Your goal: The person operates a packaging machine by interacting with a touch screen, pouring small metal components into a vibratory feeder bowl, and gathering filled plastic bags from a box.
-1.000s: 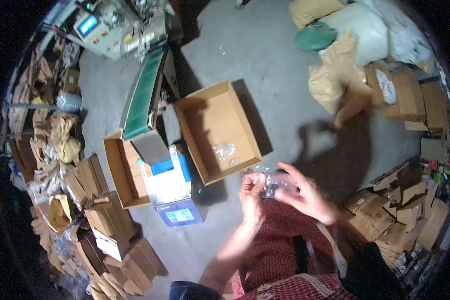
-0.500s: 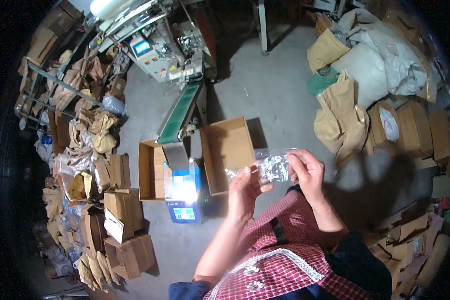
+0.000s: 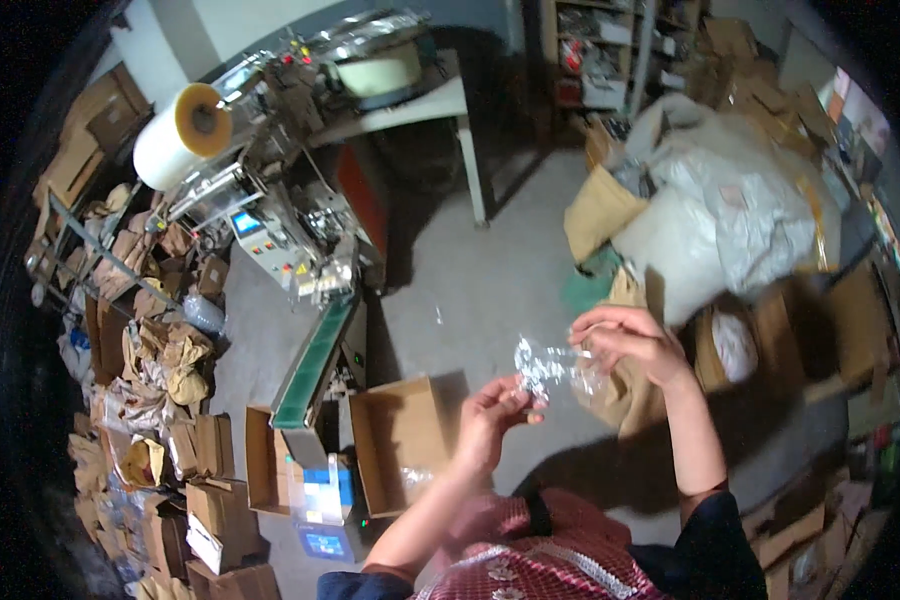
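Over on your far left, stacks of flattened brown cartons (image 3: 140, 400) crowd the wall, and the big roll of clear film (image 3: 182, 135) sits atop the packing machine (image 3: 280, 235), its green conveyor (image 3: 315, 365) sloping down toward two open cardboard boxes; the nearer box (image 3: 400, 450) already has a clear packet lying in its bottom. Now to your hands: your left hand (image 3: 490, 420) is raised in front of you, fingers pinched on the lower edge of a small clear plastic packet (image 3: 550, 368) with shiny little pieces inside, and your right hand (image 3: 630, 340) grips the packet's other end from above, fingers curled closed on the film. So the packet hangs in the air between both hands, above the grey floor and just right of that open box. My advice for this hold: keep both pinches on the film edges rather than the contents, hold it level so the pieces don't slide into one corner, and keep it close enough to see the seal clearly. Further right, the heap of white sacks (image 3: 730, 220) and brown paper bags (image 3: 605, 215) lies well apart from your work.
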A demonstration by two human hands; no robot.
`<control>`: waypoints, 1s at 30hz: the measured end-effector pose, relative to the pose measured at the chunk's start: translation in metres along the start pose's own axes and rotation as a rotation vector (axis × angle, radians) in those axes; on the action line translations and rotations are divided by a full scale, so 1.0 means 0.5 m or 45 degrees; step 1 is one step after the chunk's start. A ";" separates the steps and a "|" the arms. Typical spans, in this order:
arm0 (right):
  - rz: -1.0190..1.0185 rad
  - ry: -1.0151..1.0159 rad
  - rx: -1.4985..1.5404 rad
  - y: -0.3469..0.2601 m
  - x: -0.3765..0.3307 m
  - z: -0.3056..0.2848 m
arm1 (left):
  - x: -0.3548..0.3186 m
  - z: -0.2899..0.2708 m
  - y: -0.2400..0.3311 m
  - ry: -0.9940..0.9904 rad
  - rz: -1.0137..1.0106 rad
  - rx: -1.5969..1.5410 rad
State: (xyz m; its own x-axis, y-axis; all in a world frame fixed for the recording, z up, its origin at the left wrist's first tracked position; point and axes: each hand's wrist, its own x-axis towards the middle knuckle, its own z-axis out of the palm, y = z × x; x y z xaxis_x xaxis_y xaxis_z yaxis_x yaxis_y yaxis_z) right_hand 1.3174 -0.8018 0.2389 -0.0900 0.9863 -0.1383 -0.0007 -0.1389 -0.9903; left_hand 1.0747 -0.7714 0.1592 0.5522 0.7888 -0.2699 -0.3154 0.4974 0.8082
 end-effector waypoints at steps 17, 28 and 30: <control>-0.360 -0.509 -0.591 -0.243 0.996 -0.126 | 0.731 -0.152 0.583 -0.213 0.107 0.298; -0.746 -0.134 -0.555 -0.662 1.532 -0.262 | 1.209 -0.110 1.144 -0.128 0.642 0.660; -0.787 -0.152 -0.521 -0.724 1.641 -0.290 | 1.293 -0.111 1.228 -0.157 0.673 0.651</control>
State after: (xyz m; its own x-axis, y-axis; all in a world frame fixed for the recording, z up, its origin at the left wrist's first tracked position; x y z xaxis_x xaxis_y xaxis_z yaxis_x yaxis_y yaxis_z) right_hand 1.3882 0.0704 0.4822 -0.3005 0.8543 0.4241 0.2819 0.5043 -0.8162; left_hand 1.1951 0.0639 0.4518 0.5184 0.8150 0.2588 -0.1812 -0.1911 0.9647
